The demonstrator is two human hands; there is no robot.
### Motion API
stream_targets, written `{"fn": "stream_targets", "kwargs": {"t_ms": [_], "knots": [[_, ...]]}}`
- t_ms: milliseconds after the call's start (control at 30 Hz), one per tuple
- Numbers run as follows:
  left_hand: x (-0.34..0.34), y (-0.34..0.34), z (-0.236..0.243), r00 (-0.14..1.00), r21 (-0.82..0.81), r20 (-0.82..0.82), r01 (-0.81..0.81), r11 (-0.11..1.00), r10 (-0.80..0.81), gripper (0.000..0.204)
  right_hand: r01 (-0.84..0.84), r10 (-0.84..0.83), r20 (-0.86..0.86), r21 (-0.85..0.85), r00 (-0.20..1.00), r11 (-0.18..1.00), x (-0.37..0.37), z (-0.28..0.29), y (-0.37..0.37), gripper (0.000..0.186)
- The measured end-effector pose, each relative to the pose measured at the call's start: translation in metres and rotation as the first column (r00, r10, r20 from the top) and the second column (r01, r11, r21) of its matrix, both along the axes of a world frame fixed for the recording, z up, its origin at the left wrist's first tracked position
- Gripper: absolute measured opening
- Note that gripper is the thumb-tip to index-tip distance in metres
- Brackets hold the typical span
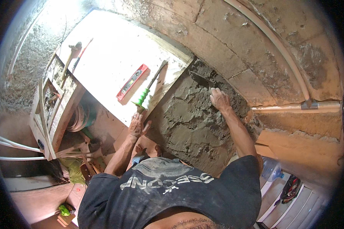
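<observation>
My left hand (137, 126) lies with fingers stretched and thumb apart at the near edge of a large bright white slab (103, 57). Just beyond its fingertips is the green ribbed grip of a chisel (153, 81), which lies on the slab. Farther right, my right hand (220, 99) is closed round the handle of a trowel (201, 79). Its blade is smeared with grey and rests in the wet mortar (191, 118), near the wall. The mortar bed is rough and lumpy, right beside the slab. Most of the trowel's handle is hidden by my fist.
A red spirit level (132, 82) lies on the slab beside the chisel. A hammer (70, 57) and a thin red-and-black tool (81, 55) rest at its left edge. A wooden frame (51, 118) stands at left. A pipe (279, 45) runs along the right-hand wall.
</observation>
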State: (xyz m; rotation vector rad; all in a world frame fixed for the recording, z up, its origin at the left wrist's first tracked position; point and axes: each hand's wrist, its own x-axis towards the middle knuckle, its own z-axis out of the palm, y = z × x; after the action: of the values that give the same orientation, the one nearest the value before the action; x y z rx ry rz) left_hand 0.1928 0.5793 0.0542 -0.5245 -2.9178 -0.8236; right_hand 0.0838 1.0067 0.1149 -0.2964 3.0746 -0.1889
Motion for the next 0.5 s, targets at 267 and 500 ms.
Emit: {"fn": "stream_targets", "kwargs": {"t_ms": [267, 500], "knots": [[0.001, 0.002, 0.004, 0.999, -0.003, 0.03, -0.012, 1.0, 0.012, 0.059, 0.204, -0.201, 0.107, -0.014, 0.974, 0.979, 0.05, 0.004, 0.019, 0.031], [0.0, 0.0, 0.002, 1.0, 0.001, -0.02, 0.006, 1.0, -0.006, 0.057, 0.274, -0.271, 0.043, -0.13, 0.962, 0.953, 0.037, 0.008, -0.005, 0.033]]}}
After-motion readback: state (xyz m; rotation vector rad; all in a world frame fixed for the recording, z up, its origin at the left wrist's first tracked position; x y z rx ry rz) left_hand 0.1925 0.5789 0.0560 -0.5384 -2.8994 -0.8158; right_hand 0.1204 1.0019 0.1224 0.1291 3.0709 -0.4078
